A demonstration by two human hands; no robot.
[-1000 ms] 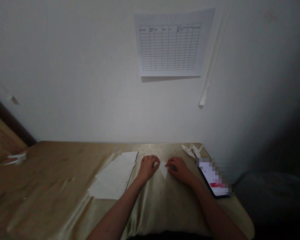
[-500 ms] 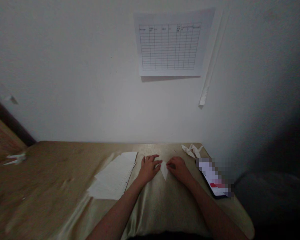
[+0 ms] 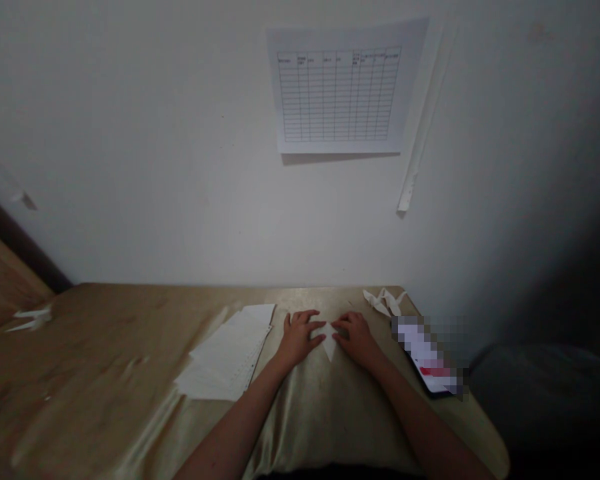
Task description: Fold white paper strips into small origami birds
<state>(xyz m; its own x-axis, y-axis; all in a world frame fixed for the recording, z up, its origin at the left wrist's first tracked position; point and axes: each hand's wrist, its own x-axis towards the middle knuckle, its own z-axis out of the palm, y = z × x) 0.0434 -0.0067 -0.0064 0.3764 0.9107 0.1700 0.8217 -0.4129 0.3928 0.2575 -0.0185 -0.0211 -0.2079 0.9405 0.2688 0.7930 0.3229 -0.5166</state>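
Observation:
A small white folded paper (image 3: 329, 343), pointed at its near end, lies on the gold-coloured tablecloth (image 3: 340, 413) between my hands. From its left side my left hand (image 3: 300, 337) touches it with thumb and index fingertips, the fingers spread. On the other side my right hand (image 3: 355, 337) rests with thumb and index fingertips at the paper's right edge, fingers apart. Neither hand is closed round the paper. Left of my left hand lies a fanned stack of white sheets (image 3: 225, 357), some with punched holes along the right edge.
Folded white paper pieces (image 3: 385, 301) lie at the back right, near a phone (image 3: 427, 360) with a lit, partly blurred screen. More white paper (image 3: 33, 317) is at the far left. A printed table sheet (image 3: 340, 93) hangs on the wall.
The thumb and index finger of my right hand have moved apart; before, they were closer together at the paper's top right. My left hand has barely moved.

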